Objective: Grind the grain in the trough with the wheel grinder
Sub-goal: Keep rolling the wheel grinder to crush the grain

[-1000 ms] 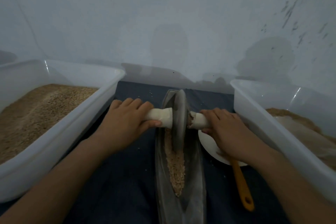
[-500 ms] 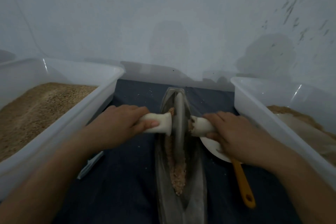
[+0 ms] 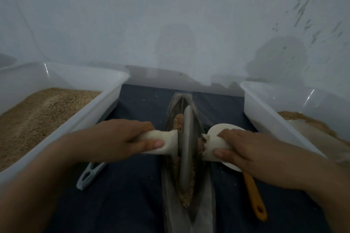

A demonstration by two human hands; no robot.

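Wheel grinder (image 3: pixel 186 149) stands upright in the narrow metal trough (image 3: pixel 205 195), disc on edge along the channel, about mid-length. Left hand (image 3: pixel 113 141) has its grip closed round the pale left handle (image 3: pixel 164 143), thumb on the near side; right hand (image 3: pixel 246 152) has its grip closed round the right handle (image 3: pixel 210 147), which looks chipped or crumbled where it meets the disc. Grain (image 3: pixel 184 189) lies in a thin line along the trough floor, some heaped beyond the wheel, some tapering toward the near end. Trough sits on a dark cloth (image 3: pixel 123 195) between two white tubs: left tub (image 3: pixel 106 100) holds much grain, right tub (image 3: pixel 265 111) holds a smaller brown heap. Risks, as judged: uneven pressure between the two hands could tilt the disc so it rides up the trough wall and throws grain onto the cloth, where a few specks already lie; the damaged right handle may shed more bits into the grain or slip in the hand; a long stroke could push grain out over the trough end. Poorly seen: the near end of the trough is cut off by the frame; an orange-handled utensil (image 3: pixel 254 196) and white plate (image 3: pixel 227 127) are partly hidden under the right hand; a grey plastic object (image 3: pixel 89 175) is half hidden under the left forearm, and I cannot identify it. Light is dim; grind fineness cannot be judged.
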